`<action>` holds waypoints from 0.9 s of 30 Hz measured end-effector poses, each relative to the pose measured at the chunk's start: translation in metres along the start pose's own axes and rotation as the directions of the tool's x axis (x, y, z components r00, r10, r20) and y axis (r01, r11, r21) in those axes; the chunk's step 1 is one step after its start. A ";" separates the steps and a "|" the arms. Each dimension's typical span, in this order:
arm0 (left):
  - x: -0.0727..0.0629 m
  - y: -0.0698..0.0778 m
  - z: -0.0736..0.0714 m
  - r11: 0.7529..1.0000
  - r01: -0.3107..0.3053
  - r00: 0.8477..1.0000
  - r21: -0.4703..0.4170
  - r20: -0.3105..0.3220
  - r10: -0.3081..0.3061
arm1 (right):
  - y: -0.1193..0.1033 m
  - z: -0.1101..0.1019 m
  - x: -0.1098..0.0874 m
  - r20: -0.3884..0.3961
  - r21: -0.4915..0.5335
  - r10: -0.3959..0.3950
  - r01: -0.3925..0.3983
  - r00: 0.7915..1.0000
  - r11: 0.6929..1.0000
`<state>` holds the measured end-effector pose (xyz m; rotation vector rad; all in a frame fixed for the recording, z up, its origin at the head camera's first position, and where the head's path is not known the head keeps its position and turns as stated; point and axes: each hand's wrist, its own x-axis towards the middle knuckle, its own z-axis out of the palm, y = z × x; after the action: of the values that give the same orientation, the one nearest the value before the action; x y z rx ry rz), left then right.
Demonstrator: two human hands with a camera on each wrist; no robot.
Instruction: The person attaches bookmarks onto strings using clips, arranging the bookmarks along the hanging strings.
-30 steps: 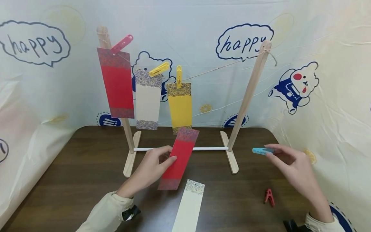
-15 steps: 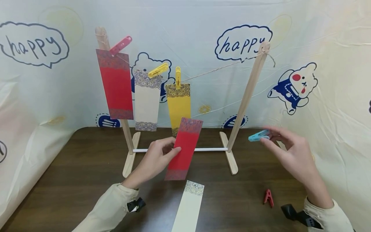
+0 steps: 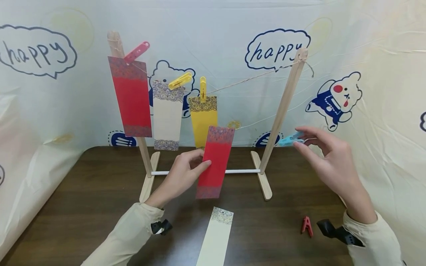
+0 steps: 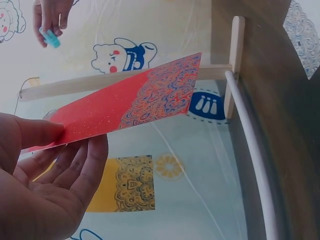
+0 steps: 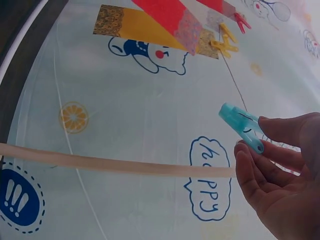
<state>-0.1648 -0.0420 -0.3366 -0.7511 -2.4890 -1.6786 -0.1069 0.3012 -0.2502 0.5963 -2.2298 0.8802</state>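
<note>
Between thumb and fingers, my left hand (image 3: 184, 168) pinches a red card (image 3: 216, 162) with patterned ends, held raised and slightly tilted in front of the yellow card (image 3: 203, 120). My right hand (image 3: 332, 162) pinches a light blue clothespin (image 3: 290, 139) near the rack's right post (image 3: 283, 111); the right wrist view shows the clothespin (image 5: 241, 125) between thumb and fingertips. On the sagging string (image 3: 246, 80) hang a red card (image 3: 131, 98) under a pink clothespin (image 3: 137, 52), a white card (image 3: 167, 116) under a yellow clothespin (image 3: 180, 81), and the yellow card under another yellow clothespin (image 3: 203, 88).
A white card (image 3: 215, 236) with a lace-patterned end lies on the dark wooden table (image 3: 86, 207) at the front. Farther right lies a red clothespin (image 3: 307, 226). A white rod (image 3: 241, 171) joins the rack's wooden feet, and a printed sheet hangs behind.
Both hands have risen, the left carrying the red card up and slightly right, the right bringing the blue clothespin up and left toward the rack's right post.
</note>
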 end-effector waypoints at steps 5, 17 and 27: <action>0.006 0.003 0.000 1.000 -0.016 1.000 -0.022 -0.002 0.016 | -0.005 0.003 0.011 -0.005 -0.018 -0.053 0.053 0.999 0.998; 0.016 0.009 -0.001 0.997 -0.027 1.000 -0.077 -0.003 0.027 | -0.019 0.011 0.035 0.025 -0.073 -0.139 0.141 0.990 0.987; 0.028 0.012 0.009 0.985 -0.048 0.999 -0.166 -0.023 0.045 | -0.027 0.014 0.049 -0.016 -0.075 -0.196 0.195 0.980 0.978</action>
<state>-0.1825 -0.0203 -0.3212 -0.7958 -2.3210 -1.8856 -0.1293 0.2652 -0.2119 0.7523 -2.1296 0.6991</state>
